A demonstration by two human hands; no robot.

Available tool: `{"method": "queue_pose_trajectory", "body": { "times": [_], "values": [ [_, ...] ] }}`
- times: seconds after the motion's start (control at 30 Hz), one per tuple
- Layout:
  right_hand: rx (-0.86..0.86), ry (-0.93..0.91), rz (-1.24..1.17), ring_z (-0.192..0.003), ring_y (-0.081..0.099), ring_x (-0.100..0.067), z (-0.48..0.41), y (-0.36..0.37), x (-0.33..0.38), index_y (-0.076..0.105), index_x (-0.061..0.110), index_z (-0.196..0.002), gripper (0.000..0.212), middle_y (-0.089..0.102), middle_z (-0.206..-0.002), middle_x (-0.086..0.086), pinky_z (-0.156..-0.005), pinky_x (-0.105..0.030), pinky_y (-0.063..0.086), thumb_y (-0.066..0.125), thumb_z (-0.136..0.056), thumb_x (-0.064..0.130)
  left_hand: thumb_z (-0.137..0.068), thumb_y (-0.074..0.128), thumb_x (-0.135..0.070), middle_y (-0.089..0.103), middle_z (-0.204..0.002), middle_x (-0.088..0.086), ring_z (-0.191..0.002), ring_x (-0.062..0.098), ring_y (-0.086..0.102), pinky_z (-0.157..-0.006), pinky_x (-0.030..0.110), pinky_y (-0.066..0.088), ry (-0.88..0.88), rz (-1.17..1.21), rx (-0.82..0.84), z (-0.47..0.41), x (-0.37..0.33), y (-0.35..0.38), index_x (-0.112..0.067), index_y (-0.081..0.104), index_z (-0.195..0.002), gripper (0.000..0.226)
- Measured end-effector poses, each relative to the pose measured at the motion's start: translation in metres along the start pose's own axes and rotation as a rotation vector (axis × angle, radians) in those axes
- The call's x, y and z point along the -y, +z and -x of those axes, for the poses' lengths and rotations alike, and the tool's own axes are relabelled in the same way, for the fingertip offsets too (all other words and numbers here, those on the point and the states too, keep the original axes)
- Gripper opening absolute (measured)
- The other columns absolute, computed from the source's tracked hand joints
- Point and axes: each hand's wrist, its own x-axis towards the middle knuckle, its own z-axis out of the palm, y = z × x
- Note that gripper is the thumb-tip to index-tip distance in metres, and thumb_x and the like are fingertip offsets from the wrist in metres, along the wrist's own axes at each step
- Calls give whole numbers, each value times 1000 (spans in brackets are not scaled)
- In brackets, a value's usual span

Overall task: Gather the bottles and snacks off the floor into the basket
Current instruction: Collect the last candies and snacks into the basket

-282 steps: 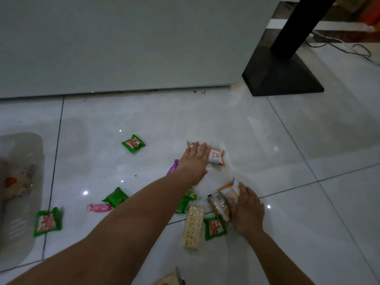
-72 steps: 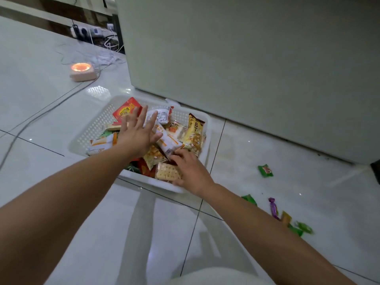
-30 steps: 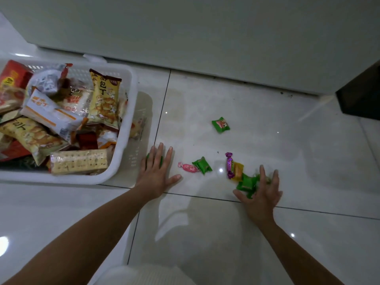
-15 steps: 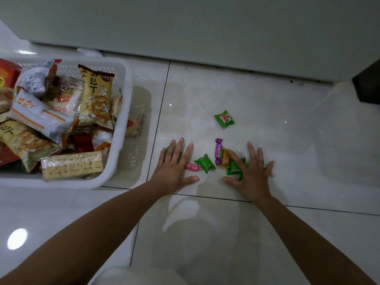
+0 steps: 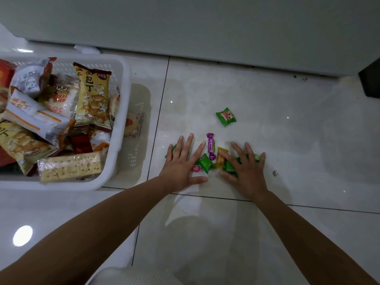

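Observation:
A white plastic basket (image 5: 123, 103) at the left is piled with snack packets. On the tile floor, a small heap of sweets lies between my hands: a purple wrapped candy (image 5: 211, 146), a green packet (image 5: 204, 163), a pink candy (image 5: 195, 168) and a yellow-orange packet (image 5: 220, 160). My left hand (image 5: 180, 166) lies flat with fingers spread, covering a green packet at its left edge. My right hand (image 5: 245, 169) lies flat over more green packets (image 5: 229, 167). One green packet (image 5: 226, 116) sits alone farther back.
A pale wall panel (image 5: 205, 27) runs along the back. A dark base (image 5: 370, 79) stands at the far right edge. A small dark speck (image 5: 275, 173) lies right of my right hand.
Both hands have slid inward along the floor, pushing the sweets into a tighter heap between them. Earlier they were dropping packets into the basket.

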Motion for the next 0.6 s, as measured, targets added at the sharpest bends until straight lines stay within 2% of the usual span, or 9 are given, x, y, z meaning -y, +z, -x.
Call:
{"method": "queue_pose_trajectory", "body": {
  "times": [0.07, 0.13, 0.27, 0.4, 0.6],
  "values": [
    [-21, 13, -39, -146, 14, -29, 5, -1, 0, 32, 50, -139, 68, 26, -155, 4, -109, -66, 10, 21, -77, 75, -73, 32, -83, -33, -153, 4, -139, 30, -32, -110, 52, -13, 0, -2, 2, -2, -1, 0, -43, -26, -141, 98],
    [-52, 40, -42, -144, 22, -27, 12, -1, -1, 40, 45, -137, 67, 34, -151, 1, -109, -63, 14, 23, -78, 73, -74, 34, -82, -35, -152, 3, -139, 31, -32, -111, 54, -12, -2, -1, 5, -5, -3, -1, -46, -27, -139, 97],
    [-86, 112, -62, -144, 23, -25, 26, 4, -11, 42, 41, -137, 67, 34, -150, -2, -113, -59, 13, 20, -82, 72, -73, 39, -81, -36, -152, 3, -139, 33, -31, -110, 60, -10, 7, -2, -7, -18, -14, -2, -48, -27, -138, 99],
    [-164, 178, -141, -142, 26, -31, 35, 2, -27, 48, 33, -135, 74, 35, -149, -9, -114, -57, 14, 12, -84, 73, -70, 44, -81, -38, -150, 3, -139, 34, -31, -108, 63, -8, -6, -14, -25, -37, -29, -3, -47, -27, -138, 104],
    [-173, 226, -138, -140, 31, -33, 36, 0, -34, 51, 28, -134, 71, 40, -147, -11, -113, -57, 21, 18, -86, 70, -68, 48, -81, -37, -151, 4, -139, 35, -29, -108, 66, -5, -14, -35, -82, -65, -38, -3, -48, -25, -139, 108]
  ]
}}
